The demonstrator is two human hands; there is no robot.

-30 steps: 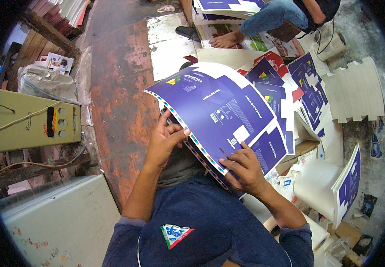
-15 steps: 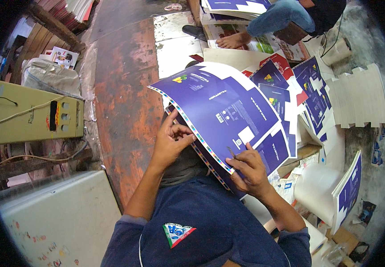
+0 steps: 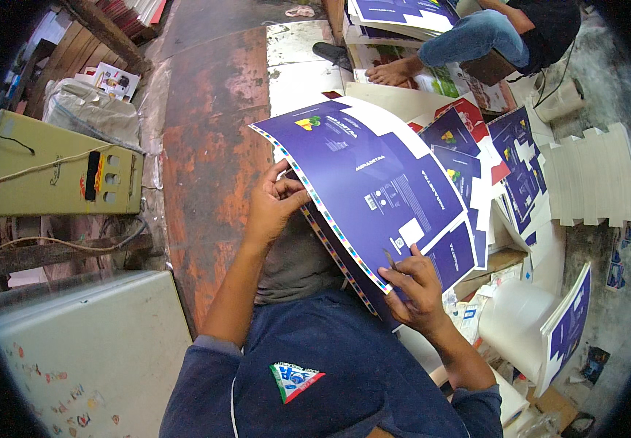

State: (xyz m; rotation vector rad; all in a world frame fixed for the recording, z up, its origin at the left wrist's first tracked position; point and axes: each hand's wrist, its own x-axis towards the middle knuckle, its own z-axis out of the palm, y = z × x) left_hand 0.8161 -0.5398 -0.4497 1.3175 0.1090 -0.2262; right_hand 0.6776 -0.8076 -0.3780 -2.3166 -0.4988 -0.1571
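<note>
A large purple printed sheet (image 3: 359, 171) with white cut-out patches and a coloured test strip along its near edge lies bowed over my lap. My left hand (image 3: 275, 201) pinches that edge near the sheet's far left part. At the near right corner, my right hand (image 3: 414, 285) is closed on the sheet, thumb below and fingers above. A thin, dark pointed tool (image 3: 389, 258) sticks out from its fingers; its kind cannot be made out. Beneath, a second purple sheet (image 3: 333, 252) shows its similar striped edge.
More purple sheets (image 3: 452, 131) lie spread beyond on the right. A stack of pale cut card (image 3: 591, 175) stands on the far right. A person's bare foot (image 3: 395, 71) rests at the back. On the left are a yellowish metal box (image 3: 45, 164) and a white cabinet (image 3: 96, 350).
The whole view has shifted slightly. My left hand sits a little farther forward with the sheet edge, and both hands keep their hold on it.
</note>
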